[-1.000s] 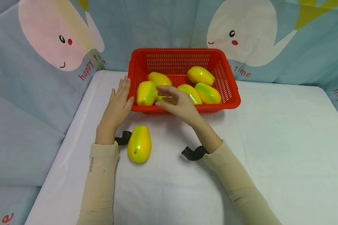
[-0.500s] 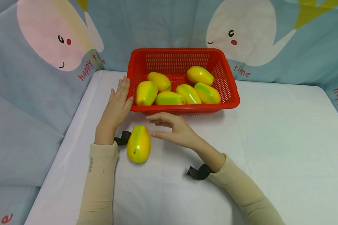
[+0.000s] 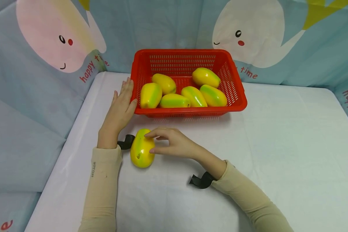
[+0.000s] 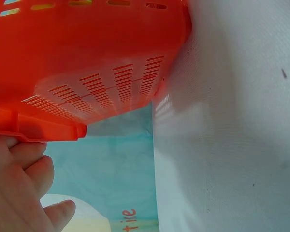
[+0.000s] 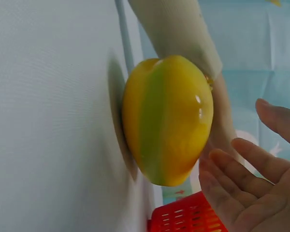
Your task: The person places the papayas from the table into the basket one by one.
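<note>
A yellow papaya [image 3: 141,151] with a green stripe lies on the white table in front of the basket. Over its right side reaches my right hand [image 3: 177,143], thumb and fingers spread and only loosely bent. In the right wrist view that hand [image 5: 261,183] is beside the papaya [image 5: 166,121], with nothing in its grasp. My left hand [image 3: 120,108] rests with extended fingers along the left rim of the red plastic basket [image 3: 191,111]. From the left wrist view, the fingers [image 4: 36,169] lie right at the underside of the basket's rim [image 4: 43,130].
Several more yellow-green papayas, such as this one [image 3: 206,77], lie inside the basket. Black straps [image 3: 202,181] stick out at both wrists. A printed blue cloth [image 3: 174,25] hangs behind the table and along its left side.
My right hand has drawn back from above the basket, coming down and left to the papaya on the table. The left hand stays at the basket's rim.
</note>
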Available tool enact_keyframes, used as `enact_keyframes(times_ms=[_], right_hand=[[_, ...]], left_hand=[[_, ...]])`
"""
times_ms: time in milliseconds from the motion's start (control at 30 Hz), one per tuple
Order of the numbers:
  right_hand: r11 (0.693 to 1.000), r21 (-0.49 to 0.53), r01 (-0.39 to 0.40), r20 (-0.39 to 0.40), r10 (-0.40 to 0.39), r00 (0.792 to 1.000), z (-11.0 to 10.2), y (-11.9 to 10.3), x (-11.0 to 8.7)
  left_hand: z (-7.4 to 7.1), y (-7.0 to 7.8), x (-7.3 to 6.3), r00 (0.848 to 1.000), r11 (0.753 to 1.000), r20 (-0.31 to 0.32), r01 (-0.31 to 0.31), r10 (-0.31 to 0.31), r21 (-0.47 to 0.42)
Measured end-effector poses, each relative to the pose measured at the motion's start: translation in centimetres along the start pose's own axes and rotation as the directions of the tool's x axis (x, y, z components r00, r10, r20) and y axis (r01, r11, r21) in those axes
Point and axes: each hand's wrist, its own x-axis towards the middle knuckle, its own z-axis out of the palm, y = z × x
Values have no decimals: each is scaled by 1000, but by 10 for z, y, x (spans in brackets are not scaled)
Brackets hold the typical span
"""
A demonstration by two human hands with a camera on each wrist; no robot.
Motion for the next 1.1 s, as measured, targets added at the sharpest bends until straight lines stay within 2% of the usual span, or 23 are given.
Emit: enact_keyframes(times_ms=[233,667,1100], right_hand=[[999,-31,-35,23,36,999,3,-1,1],[993,-82,-86,16,88,996,2,5,1],[988,-127,-86,45,93,995,4,7,1]], left_hand=[[0,1,0,1000,1000,3,7,-7,7],[0,1,0,1000,1000,5,9,-9,9],[0,2,0,1000,1000,6,14,-14,9]])
